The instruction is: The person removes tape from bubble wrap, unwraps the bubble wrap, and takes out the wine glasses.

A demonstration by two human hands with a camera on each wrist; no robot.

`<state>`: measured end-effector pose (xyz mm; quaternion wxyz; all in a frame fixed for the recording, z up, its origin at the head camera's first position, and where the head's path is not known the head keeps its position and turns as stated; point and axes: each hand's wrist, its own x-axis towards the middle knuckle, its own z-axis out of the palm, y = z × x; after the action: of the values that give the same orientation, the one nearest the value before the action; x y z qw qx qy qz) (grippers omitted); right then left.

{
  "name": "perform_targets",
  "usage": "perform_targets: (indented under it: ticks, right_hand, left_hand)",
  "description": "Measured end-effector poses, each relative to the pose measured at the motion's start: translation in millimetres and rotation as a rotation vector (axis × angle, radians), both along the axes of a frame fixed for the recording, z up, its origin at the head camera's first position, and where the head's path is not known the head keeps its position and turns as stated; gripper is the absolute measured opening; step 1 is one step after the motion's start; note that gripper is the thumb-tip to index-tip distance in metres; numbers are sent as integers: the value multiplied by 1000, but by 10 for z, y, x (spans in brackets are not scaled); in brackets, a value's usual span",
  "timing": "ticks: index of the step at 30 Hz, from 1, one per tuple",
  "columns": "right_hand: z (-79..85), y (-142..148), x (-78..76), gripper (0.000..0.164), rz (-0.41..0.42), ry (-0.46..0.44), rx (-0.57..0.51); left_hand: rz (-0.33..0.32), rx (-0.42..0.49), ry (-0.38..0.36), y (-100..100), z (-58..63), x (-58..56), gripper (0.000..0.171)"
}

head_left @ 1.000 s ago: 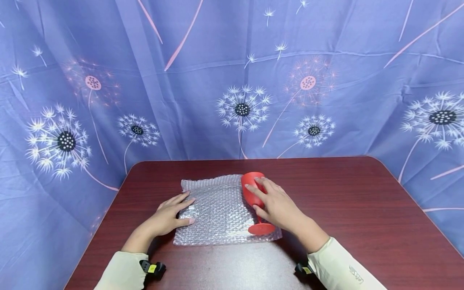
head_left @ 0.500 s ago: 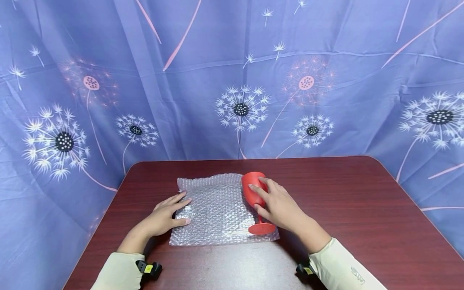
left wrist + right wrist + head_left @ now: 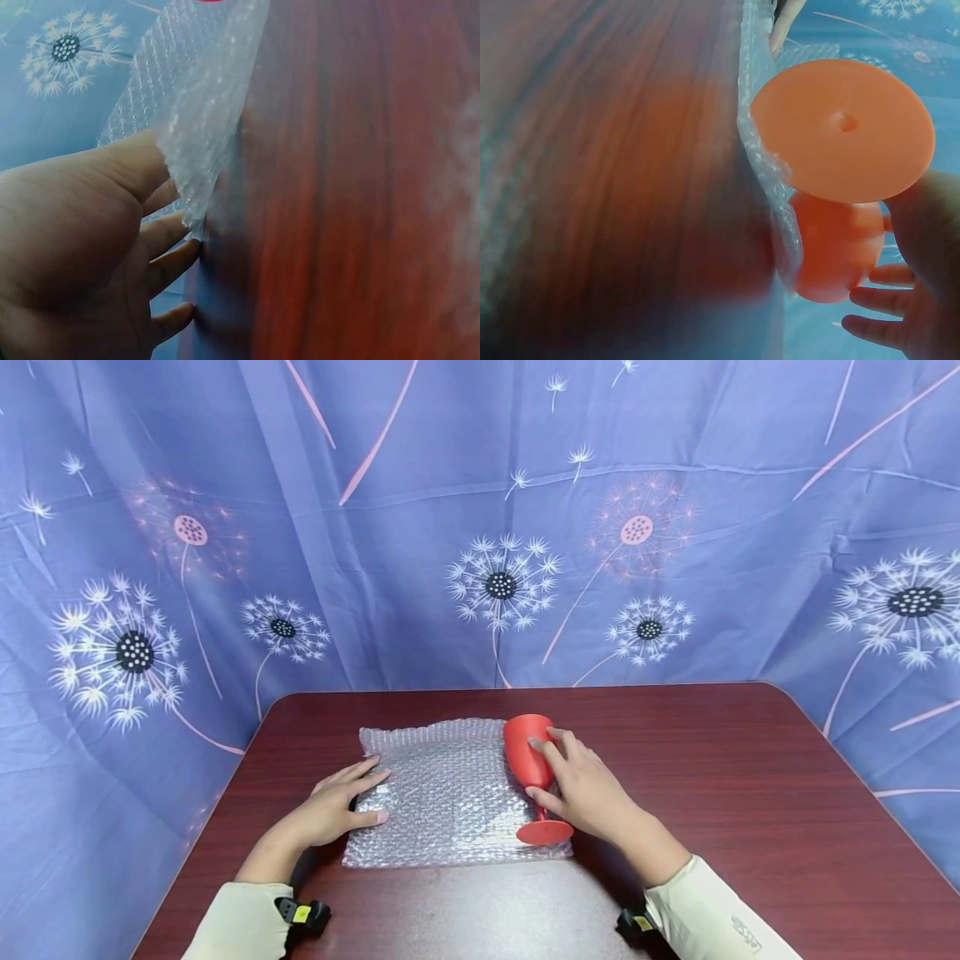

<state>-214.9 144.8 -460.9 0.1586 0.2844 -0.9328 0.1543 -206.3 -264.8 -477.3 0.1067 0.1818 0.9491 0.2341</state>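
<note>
A red goblet [image 3: 525, 756] lies on its side on the right part of a bubble wrap sheet [image 3: 438, 802], its rim pointing away and its round foot [image 3: 855, 161] toward the near edge. My right hand [image 3: 596, 797] rests against the goblet from the right, with index finger and thumb touching the bowl and the other fingers extended along its side. At the sheet's left edge lies my left hand [image 3: 326, 814], fingers spread, thumb and index finger over the wrap. In the left wrist view, the edge of the bubble wrap [image 3: 210, 112] stands partly raised beside the fingers.
The dark red wooden table [image 3: 712, 760] extends on both sides of the wrap. Behind it hangs a blue curtain [image 3: 420, 568] with dandelion prints. Each wrist carries a small black camera [image 3: 311, 917].
The bubble wrap has slid a little left along with my left hand. The goblet has shifted slightly right, and my right fingers have drawn back toward its right side.
</note>
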Motion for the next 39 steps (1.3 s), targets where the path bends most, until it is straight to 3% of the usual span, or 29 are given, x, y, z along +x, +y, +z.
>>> perform_targets:
  ticks: [19,25,30,39]
  right_hand:
    - [-40,62,45,76,-60,-62,-52]
    - [-60,55,57,86,-110,-117,-84]
    - [-59,55,75,91,-155,-288,-151]
    - [-26,87,93,101,-107,-669,-480]
  left_hand:
    - [16,14,-20,-67,-19,-4,74]
    - [19,22,-17,-70,-15,1,74]
    - [8,28,3,-58,-22,-2,73]
    - [10,33,9,-57,-11,7,73]
